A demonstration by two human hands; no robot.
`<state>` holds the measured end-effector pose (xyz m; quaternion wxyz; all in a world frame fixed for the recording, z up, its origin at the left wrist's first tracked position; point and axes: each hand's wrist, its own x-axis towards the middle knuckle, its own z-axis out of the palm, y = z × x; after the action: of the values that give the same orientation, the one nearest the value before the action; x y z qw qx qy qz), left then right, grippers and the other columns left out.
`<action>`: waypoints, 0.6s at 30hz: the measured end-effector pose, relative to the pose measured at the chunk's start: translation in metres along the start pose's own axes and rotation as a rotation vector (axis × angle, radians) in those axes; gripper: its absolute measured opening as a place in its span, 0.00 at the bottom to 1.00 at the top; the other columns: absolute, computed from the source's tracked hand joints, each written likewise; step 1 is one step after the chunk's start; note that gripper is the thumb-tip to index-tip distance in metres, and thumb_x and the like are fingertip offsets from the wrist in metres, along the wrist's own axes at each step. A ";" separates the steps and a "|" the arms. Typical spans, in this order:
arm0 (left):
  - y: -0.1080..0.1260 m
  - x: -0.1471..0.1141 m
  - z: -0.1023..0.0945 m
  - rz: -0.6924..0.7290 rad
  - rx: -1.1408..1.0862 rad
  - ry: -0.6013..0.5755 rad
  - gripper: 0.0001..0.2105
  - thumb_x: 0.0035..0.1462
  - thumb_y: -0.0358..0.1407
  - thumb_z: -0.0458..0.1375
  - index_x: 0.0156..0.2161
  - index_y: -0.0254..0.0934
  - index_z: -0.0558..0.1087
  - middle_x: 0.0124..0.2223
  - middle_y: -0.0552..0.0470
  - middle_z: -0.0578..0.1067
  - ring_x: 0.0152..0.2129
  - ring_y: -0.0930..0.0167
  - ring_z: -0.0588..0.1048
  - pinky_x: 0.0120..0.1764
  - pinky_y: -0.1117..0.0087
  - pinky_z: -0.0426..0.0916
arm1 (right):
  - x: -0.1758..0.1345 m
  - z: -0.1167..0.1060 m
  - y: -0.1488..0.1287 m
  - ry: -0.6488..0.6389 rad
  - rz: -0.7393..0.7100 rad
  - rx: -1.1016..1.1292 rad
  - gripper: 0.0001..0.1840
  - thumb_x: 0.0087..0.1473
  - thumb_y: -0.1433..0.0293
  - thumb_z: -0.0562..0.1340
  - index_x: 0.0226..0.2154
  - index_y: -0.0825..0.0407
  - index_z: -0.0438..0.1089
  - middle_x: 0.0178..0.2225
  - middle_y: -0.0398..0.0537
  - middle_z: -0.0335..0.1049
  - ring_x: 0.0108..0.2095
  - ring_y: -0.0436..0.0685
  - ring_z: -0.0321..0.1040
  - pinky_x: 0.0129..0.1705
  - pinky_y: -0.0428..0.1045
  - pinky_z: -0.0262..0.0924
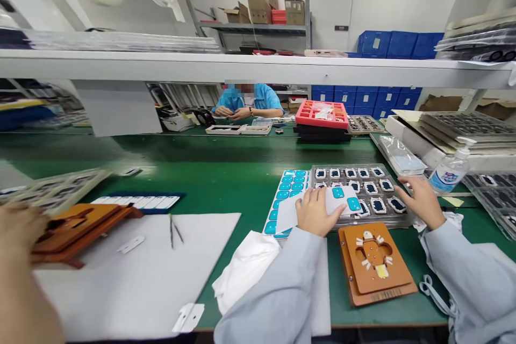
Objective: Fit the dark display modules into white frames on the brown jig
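My left hand (316,210) grips a white backing sheet (334,201) that carries two blue stickers, with the thumb stretched to the right. Under it are a larger sheet of blue stickers (283,195) and a clear plastic tray (342,173) of white-rimmed dark parts. My right hand (422,201) hovers at the tray's right edge, its fingers apart and nothing visible in them. Between my forearms lies an orange-brown fixture (377,263) with a shaped recess and small white pads around it. A crumpled white cloth (245,263) lies by my left sleeve.
At far left, another person's hand (20,231) is on a second brown fixture (88,220). Tweezers (173,231) lie on a white mat (133,285). A pump bottle (449,169) and stacked trays (475,129) stand right. A shelf beam (258,67) crosses above; a co-worker (250,102) sits opposite.
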<state>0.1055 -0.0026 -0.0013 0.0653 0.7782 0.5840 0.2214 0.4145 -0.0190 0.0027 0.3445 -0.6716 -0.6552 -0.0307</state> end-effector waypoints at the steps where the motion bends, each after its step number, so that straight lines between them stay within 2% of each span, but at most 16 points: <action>1: -0.001 0.000 -0.002 -0.004 0.005 -0.027 0.38 0.54 0.60 0.56 0.63 0.40 0.62 0.64 0.40 0.66 0.64 0.51 0.57 0.59 0.46 0.58 | 0.002 -0.001 0.009 0.004 0.053 -0.007 0.26 0.52 0.49 0.58 0.40 0.53 0.74 0.41 0.61 0.76 0.41 0.70 0.71 0.42 0.60 0.64; 4: -0.008 0.004 -0.003 -0.045 -0.017 -0.099 0.47 0.46 0.63 0.60 0.66 0.42 0.57 0.69 0.41 0.56 0.66 0.47 0.52 0.60 0.45 0.56 | 0.005 0.001 0.028 -0.071 0.188 0.025 0.24 0.48 0.46 0.59 0.29 0.50 0.75 0.29 0.53 0.78 0.31 0.66 0.73 0.34 0.55 0.64; 6: -0.014 0.007 -0.001 -0.110 -0.117 -0.098 0.45 0.48 0.61 0.60 0.66 0.41 0.58 0.70 0.41 0.54 0.65 0.47 0.53 0.61 0.45 0.55 | 0.004 0.006 0.031 -0.129 0.249 0.075 0.24 0.47 0.45 0.59 0.22 0.48 0.74 0.23 0.48 0.76 0.27 0.62 0.72 0.30 0.52 0.62; 8: -0.021 0.011 0.003 -0.171 -0.237 -0.083 0.40 0.53 0.58 0.58 0.65 0.38 0.59 0.69 0.39 0.56 0.64 0.47 0.57 0.61 0.47 0.55 | 0.001 0.011 0.030 -0.146 0.298 0.126 0.25 0.46 0.45 0.60 0.20 0.48 0.73 0.20 0.47 0.74 0.26 0.61 0.71 0.27 0.50 0.60; 13: -0.030 0.017 0.011 -0.221 -0.355 -0.044 0.30 0.62 0.48 0.52 0.64 0.34 0.59 0.64 0.38 0.65 0.60 0.56 0.66 0.59 0.59 0.62 | -0.004 0.016 0.023 -0.103 0.391 0.295 0.24 0.41 0.45 0.63 0.21 0.49 0.73 0.22 0.47 0.74 0.27 0.61 0.70 0.29 0.51 0.60; 16: -0.030 0.018 0.015 -0.227 -0.414 -0.005 0.30 0.63 0.47 0.53 0.64 0.32 0.58 0.64 0.38 0.65 0.60 0.59 0.67 0.58 0.62 0.64 | -0.005 0.015 0.021 -0.080 0.436 0.431 0.25 0.39 0.46 0.64 0.25 0.51 0.74 0.26 0.49 0.75 0.29 0.59 0.70 0.29 0.50 0.61; 18: -0.030 0.018 0.018 -0.224 -0.446 0.024 0.32 0.62 0.46 0.56 0.65 0.32 0.56 0.64 0.38 0.66 0.58 0.61 0.69 0.57 0.65 0.66 | -0.006 0.013 0.021 -0.085 0.478 0.511 0.25 0.38 0.47 0.65 0.28 0.52 0.76 0.25 0.48 0.74 0.26 0.58 0.68 0.26 0.50 0.60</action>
<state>0.0905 0.0266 -0.0229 0.2526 0.6723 0.6041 0.3454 0.4273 -0.0155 -0.0191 0.4711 -0.6989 -0.4797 0.2438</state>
